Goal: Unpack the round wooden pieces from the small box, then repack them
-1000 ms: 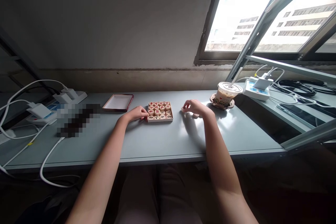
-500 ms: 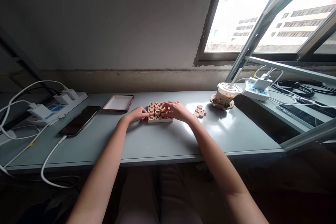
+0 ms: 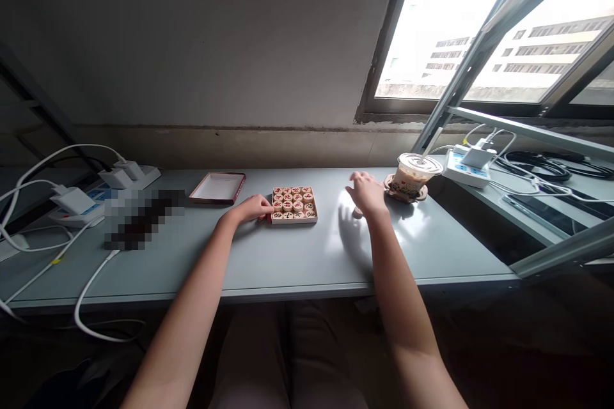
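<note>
A shallow box of round wooden Chinese chess pieces sits mid-table, its pieces in rows with red and dark characters facing up. At its left edge, my left hand pinches the box's side with closed fingers. My right hand hovers over the loose pieces to the right, fingers apart and with nothing visible in them. One loose chess piece peeks out below that hand; the others in the small group are hidden behind it.
The box lid lies inside-up at the left. A lidded drink cup with a straw stands in a holder near my right hand. A blurred dark object, a power strip and white cables are at far left. A metal frame rises at right.
My right hand has left the box and moved right, over the loose pieces, its fingers spreading. My left hand stays at the box's left edge.
</note>
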`<control>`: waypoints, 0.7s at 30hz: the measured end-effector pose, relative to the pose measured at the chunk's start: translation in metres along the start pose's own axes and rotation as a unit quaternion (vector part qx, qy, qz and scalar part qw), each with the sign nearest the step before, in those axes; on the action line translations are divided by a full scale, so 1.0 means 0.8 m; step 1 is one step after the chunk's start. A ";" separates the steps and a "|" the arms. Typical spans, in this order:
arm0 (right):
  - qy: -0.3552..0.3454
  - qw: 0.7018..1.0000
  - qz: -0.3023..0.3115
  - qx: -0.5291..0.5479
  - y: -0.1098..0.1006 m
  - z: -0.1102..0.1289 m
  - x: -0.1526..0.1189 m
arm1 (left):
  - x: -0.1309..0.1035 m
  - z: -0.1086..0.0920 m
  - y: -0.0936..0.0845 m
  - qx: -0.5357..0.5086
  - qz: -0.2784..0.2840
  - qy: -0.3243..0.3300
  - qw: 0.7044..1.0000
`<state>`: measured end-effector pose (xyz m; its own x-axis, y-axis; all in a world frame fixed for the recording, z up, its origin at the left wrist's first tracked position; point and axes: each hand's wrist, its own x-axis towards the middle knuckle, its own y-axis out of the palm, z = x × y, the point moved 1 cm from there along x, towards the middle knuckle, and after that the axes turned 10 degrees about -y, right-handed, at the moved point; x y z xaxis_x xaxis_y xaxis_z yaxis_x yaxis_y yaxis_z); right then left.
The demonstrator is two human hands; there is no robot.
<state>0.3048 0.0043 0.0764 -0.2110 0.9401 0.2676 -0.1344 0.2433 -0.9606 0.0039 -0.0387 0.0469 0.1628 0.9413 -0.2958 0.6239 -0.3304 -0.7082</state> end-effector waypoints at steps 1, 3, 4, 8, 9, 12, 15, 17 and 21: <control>0.069 0.997 0.030 -0.025 0.000 -0.013 0.000 | 0.000 0.000 0.000 0.003 0.000 -0.001 1.000; 0.143 0.983 0.110 -0.036 0.002 -0.032 -0.001 | -0.001 0.000 0.000 0.008 0.000 0.001 1.000; 0.152 0.978 0.142 -0.028 0.003 -0.038 -0.001 | -0.001 -0.001 0.000 0.009 0.001 0.002 1.000; 0.107 0.981 0.162 -0.019 0.008 -0.039 0.000 | -0.002 -0.001 0.000 0.008 0.001 0.001 1.000; 0.093 0.983 0.153 -0.028 0.009 -0.036 0.000 | -0.003 -0.002 0.000 0.007 0.002 0.002 1.000; 0.009 0.991 0.121 -0.047 0.016 -0.021 0.000 | -0.004 -0.003 0.000 -0.002 0.000 0.002 1.000; -0.095 0.991 0.087 -0.033 0.017 -0.004 0.000 | -0.004 -0.004 0.000 -0.006 -0.003 0.000 1.000; -0.148 0.987 0.063 0.009 0.012 0.010 -0.001 | -0.004 -0.004 0.000 -0.002 -0.002 0.001 1.000; -0.251 0.954 0.042 0.159 0.000 0.039 -0.004 | -0.002 -0.001 0.000 0.006 0.001 0.008 1.000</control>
<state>0.2753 -0.0064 0.0780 -0.6603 0.7010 0.2696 -0.3668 0.0123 -0.9302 0.0041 -0.0402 0.0475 0.1762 0.9418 -0.2864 0.6141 -0.3326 -0.7157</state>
